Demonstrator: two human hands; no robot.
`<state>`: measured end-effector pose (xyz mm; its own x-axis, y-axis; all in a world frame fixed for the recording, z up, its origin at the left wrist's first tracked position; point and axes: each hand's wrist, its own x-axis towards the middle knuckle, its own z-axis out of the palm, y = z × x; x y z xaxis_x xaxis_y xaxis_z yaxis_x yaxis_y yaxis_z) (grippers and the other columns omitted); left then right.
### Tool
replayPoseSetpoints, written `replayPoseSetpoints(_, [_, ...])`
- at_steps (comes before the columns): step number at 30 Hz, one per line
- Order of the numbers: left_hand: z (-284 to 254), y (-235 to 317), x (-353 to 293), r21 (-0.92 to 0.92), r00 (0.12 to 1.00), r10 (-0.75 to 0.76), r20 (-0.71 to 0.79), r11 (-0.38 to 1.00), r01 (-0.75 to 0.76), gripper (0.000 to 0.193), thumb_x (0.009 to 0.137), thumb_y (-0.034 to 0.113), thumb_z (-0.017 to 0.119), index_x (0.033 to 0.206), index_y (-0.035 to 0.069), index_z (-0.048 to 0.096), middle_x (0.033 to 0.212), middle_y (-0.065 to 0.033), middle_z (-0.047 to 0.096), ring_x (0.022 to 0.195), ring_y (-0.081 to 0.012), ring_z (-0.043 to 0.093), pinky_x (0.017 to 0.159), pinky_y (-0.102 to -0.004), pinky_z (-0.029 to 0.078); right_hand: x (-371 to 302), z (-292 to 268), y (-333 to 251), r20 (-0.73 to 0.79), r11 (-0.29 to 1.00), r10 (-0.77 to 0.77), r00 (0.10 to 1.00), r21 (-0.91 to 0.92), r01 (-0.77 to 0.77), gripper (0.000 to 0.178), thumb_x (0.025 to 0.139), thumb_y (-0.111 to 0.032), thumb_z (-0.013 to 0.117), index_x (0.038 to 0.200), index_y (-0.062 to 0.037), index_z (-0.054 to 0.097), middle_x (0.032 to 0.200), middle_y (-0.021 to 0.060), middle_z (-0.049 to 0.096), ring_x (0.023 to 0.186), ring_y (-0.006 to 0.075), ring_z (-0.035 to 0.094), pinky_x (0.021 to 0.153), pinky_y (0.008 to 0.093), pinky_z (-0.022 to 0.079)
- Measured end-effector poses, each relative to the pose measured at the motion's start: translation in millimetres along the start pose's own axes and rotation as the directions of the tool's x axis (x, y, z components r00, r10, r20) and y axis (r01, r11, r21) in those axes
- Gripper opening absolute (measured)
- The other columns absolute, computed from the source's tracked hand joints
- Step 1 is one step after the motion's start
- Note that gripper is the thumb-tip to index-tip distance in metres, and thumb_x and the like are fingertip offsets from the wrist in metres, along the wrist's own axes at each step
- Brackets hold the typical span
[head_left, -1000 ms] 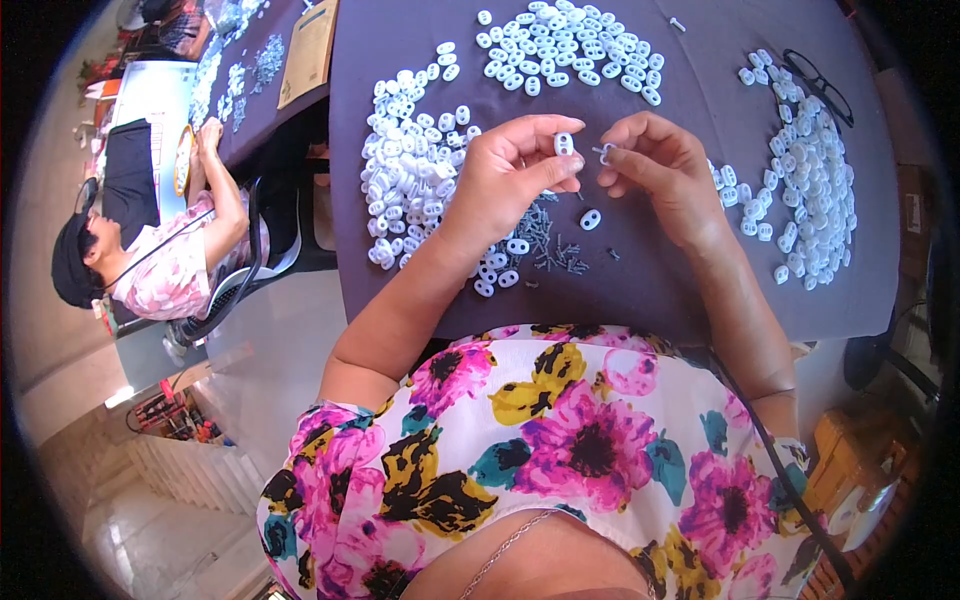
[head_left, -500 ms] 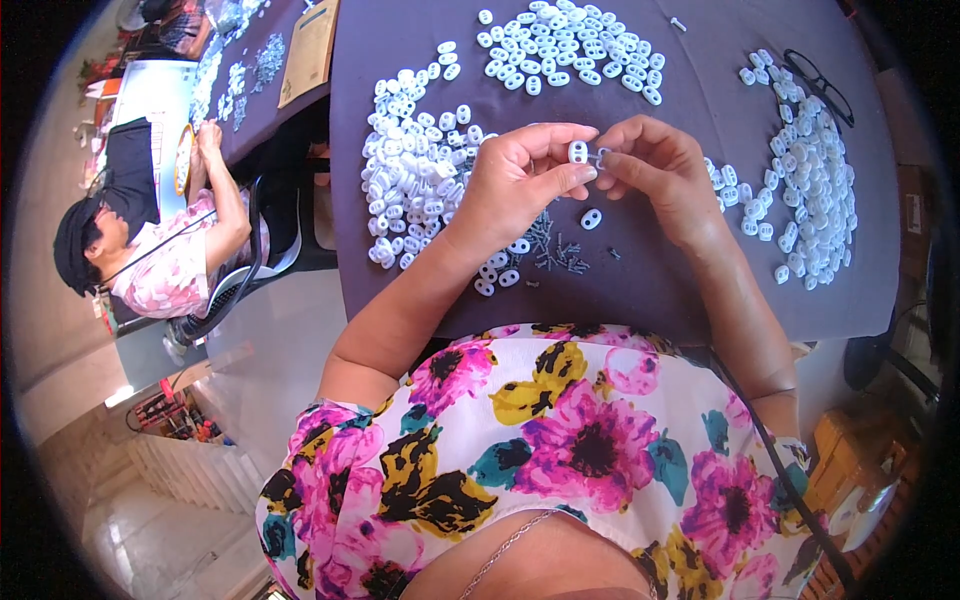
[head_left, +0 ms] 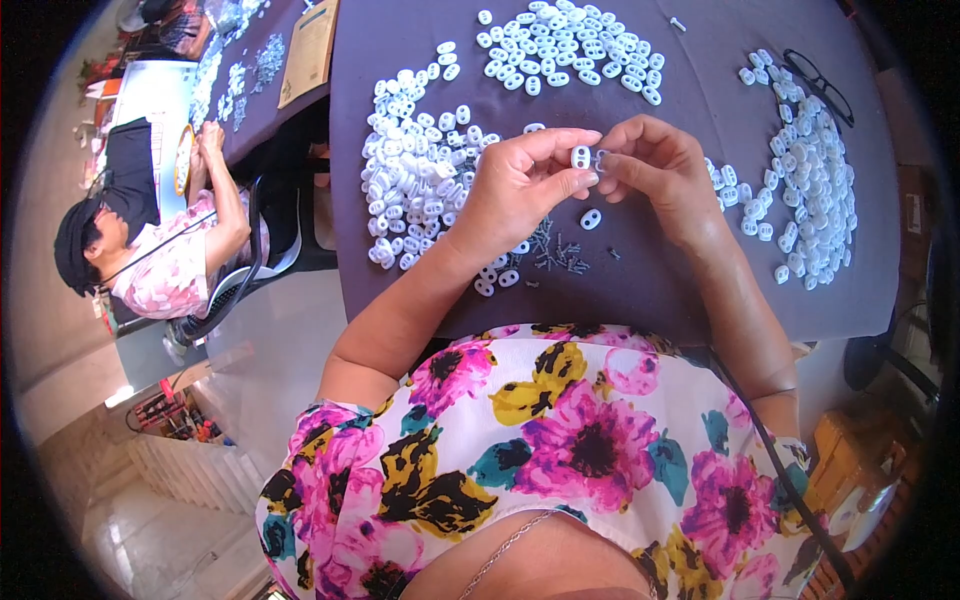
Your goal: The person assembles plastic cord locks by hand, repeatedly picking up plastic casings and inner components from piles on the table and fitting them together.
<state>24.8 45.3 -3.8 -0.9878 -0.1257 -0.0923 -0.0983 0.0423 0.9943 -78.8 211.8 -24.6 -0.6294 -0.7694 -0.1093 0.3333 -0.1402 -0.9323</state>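
A dark cloth-covered surface (head_left: 690, 290) fills the room in front of me, and over its middle the left hand (head_left: 505, 185) pinches a white two-holed piece (head_left: 581, 157) — the right hand (head_left: 665, 170), fingertips just beside it, grips a small pale fitting (head_left: 600, 160). Nearer the person lie grey screws (head_left: 565, 260); farther right, a white heap (head_left: 815, 185) and dark-framed glasses (head_left: 820, 88)

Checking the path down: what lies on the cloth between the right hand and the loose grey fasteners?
In the head view, one white two-holed piece lies on the dark cloth between the right hand and the grey fasteners.
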Motion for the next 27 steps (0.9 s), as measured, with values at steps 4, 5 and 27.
replayPoseSetpoints(4, [1.6,0.8,-1.8,0.015,1.0,0.007,-0.006,1.0,-0.007,0.034,0.086,0.003,0.066,0.12,0.001,0.061,0.088,-0.0029,0.065,0.078,-0.0103,0.063,0.072,-0.0217,0.051,-1.2,0.3,-0.6,0.003,1.0,0.003,1.0,0.005,-0.003,0.008,0.087,-0.001,0.062,0.095,0.0012,0.061,0.08,0.006,0.064,0.068,0.01,0.061,0.062,0.0222,0.051])
replayPoseSetpoints(5, [2.5,-1.0,-1.8,0.005,0.999,0.025,-0.02,1.0,-0.025,0.034,0.085,0.002,0.067,0.119,0.001,0.062,0.088,-0.0029,0.065,0.078,-0.01,0.063,0.072,-0.0217,0.051,-1.2,0.0,-0.4,0.006,1.0,0.005,1.0,0.008,-0.005,0.008,0.087,-0.001,0.062,0.095,0.0012,0.061,0.08,0.0061,0.064,0.068,0.0102,0.062,0.062,0.0223,0.051])
replayPoseSetpoints(27, [5.5,-0.3,0.4,0.133,0.99,0.138,-0.041,0.982,-0.132,0.036,0.083,-0.001,0.067,0.119,0.002,0.064,0.088,0.0006,0.056,0.08,-0.0067,0.055,0.073,-0.021,0.049,-0.5,0.5,-0.9,0.02,0.999,0.017,1.0,0.045,-0.018,0.008,0.088,-0.002,0.062,0.095,0.002,0.061,0.081,0.0059,0.064,0.068,0.0108,0.061,0.063,0.0231,0.052])
